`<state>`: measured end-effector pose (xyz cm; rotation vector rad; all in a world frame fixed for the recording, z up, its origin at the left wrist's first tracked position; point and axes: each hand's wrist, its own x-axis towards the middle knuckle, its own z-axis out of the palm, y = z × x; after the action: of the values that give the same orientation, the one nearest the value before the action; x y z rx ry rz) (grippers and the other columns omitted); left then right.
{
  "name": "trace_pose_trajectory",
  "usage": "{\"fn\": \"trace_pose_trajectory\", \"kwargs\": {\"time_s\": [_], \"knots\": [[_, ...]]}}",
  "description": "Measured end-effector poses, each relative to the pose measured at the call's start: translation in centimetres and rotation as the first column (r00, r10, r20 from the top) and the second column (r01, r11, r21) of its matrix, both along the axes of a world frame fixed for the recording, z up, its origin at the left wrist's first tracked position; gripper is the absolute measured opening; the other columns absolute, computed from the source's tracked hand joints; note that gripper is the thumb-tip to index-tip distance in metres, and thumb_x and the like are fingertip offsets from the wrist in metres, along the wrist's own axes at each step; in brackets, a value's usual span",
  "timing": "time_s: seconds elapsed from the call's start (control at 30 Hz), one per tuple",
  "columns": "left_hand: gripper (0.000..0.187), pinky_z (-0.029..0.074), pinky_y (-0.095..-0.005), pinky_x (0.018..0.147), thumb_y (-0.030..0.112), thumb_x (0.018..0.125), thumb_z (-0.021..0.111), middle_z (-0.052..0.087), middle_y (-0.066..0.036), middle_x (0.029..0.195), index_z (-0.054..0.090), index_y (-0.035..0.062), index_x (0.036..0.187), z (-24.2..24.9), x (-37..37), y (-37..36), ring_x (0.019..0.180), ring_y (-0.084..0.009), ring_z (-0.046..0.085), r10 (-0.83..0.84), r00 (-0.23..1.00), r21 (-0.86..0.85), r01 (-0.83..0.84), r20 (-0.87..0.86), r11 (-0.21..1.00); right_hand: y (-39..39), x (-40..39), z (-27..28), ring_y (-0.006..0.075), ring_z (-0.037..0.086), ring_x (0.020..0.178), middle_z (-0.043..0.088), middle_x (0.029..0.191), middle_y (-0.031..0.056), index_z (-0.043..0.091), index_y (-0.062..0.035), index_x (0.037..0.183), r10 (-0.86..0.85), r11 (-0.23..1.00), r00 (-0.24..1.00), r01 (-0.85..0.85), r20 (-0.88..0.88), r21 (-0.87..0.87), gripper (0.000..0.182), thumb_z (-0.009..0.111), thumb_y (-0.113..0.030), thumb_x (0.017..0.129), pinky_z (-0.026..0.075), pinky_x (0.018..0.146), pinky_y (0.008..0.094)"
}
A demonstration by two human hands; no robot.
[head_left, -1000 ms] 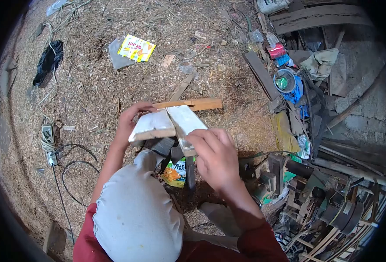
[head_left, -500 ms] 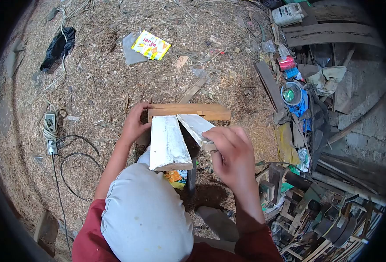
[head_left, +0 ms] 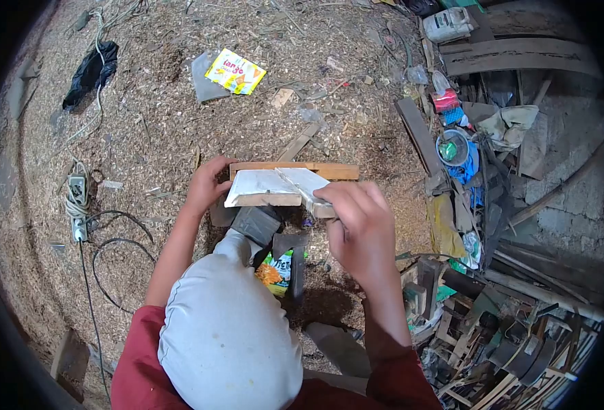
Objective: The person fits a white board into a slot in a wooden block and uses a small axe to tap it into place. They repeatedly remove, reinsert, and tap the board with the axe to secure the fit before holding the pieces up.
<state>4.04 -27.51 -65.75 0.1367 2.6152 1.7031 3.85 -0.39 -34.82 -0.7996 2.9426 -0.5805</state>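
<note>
My left hand (head_left: 208, 184) is closed at the left end of a bare wooden strip (head_left: 336, 171), its thumb close to the corner of a white-painted board (head_left: 266, 183). A second white-painted board (head_left: 307, 180) lies at a slant against the first, both with their far ends by the strip. Its near right corner is pinched between the thumb and fingers of my right hand (head_left: 362, 229). Below the boards, a dark block (head_left: 255, 225) shows. Whether the boards are fastened to the strip cannot be seen.
Wood shavings cover the ground (head_left: 158, 123). A power strip with a wound cord (head_left: 78, 201) lies at left, a yellow packet (head_left: 236, 71) ahead. Scrap wood (head_left: 479, 328), a bucket (head_left: 452, 147) and a dark plank (head_left: 421, 140) line the right side. A light cap (head_left: 230, 335) fills the lower middle.
The white boards have tipped, so their near ends sit farther away and their faces look shorter. The gap between them has narrowed, uncovering the dark block. My left hand has barely moved.
</note>
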Motion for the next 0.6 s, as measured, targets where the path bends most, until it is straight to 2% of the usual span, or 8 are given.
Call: {"fn": "trace_pose_trajectory", "kwargs": {"time_s": [0.07,0.13,0.33,0.4,0.47,0.6], "knots": [[0.046,0.058,-0.0419,0.094,0.009,0.08,0.085,0.074,-0.015,0.113,0.072,0.0053,0.124,0.1,0.1,0.0,0.108,-0.0372,0.073,0.008,1.0,0.027,-0.009,0.014,1.0,-0.1,-0.5,0.1,0.0358,0.064,0.106,0.072,0.113,0.0098,0.071,-0.0081,0.117,-0.007,1.0,1.0,0.007,-0.003,0.004,0.042,0.07,0.005,0.076,0.053,0.093,0.047],[0.045,0.058,-0.042,0.093,0.011,0.081,0.086,0.074,-0.015,0.113,0.073,0.0052,0.123,0.2,0.0,0.0,0.107,-0.0373,0.073,0.005,1.0,-0.048,-0.004,0.013,0.999,-0.3,-1.1,0.1,0.0371,0.064,0.103,0.071,0.111,0.0111,0.07,-0.0073,0.114,-0.012,1.0,1.0,0.012,-0.019,-0.013,0.04,0.07,0.005,0.076,0.054,0.091,0.0464],[0.042,0.058,-0.042,0.091,0.014,0.081,0.087,0.074,-0.016,0.11,0.073,0.005,0.12,0.2,-0.7,-0.3,0.105,-0.0381,0.073,-0.019,1.0,-0.07,0.019,0.004,0.997,-0.5,-2.8,-0.2,0.0375,0.063,0.096,0.069,0.105,0.0117,0.069,-0.0067,0.112,-0.001,0.996,0.994,-0.008,-0.107,-0.086,0.035,0.07,0.004,0.078,0.052,0.086,0.0473],[0.045,0.058,-0.0423,0.09,0.019,0.081,0.09,0.073,-0.016,0.107,0.072,0.0046,0.12,0.8,-0.8,-0.4,0.103,-0.0389,0.072,-0.003,1.0,-0.026,0.003,0.014,1.0,-0.5,-3.1,-0.5,0.0372,0.063,0.095,0.069,0.104,0.0117,0.069,-0.0067,0.111,-0.005,0.997,0.993,-0.004,-0.114,-0.08,0.035,0.07,0.004,0.078,0.052,0.085,0.0473],[0.05,0.057,-0.0426,0.089,0.024,0.078,0.093,0.073,-0.016,0.106,0.072,0.0045,0.12,1.0,-1.3,-0.6,0.102,-0.0384,0.072,-0.041,0.995,-0.051,0.046,0.096,0.998,-0.5,-3.4,-0.5,0.0369,0.063,0.094,0.068,0.103,0.0117,0.068,-0.0067,0.111,-0.008,0.997,0.993,-0.001,-0.122,-0.074,0.034,0.069,0.003,0.079,0.051,0.084,0.0472],[0.054,0.057,-0.0428,0.089,0.027,0.076,0.096,0.073,-0.016,0.107,0.072,0.0047,0.12,1.0,-1.9,-0.9,0.101,-0.0372,0.072,-0.034,0.991,-0.102,0.047,0.129,0.994,-0.5,-3.7,-0.5,0.0367,0.063,0.092,0.068,0.103,0.0118,0.068,-0.0068,0.111,0.005,0.996,0.993,-0.015,-0.117,-0.085,0.034,0.071,0.003,0.078,0.05,0.083,0.0472]]}}
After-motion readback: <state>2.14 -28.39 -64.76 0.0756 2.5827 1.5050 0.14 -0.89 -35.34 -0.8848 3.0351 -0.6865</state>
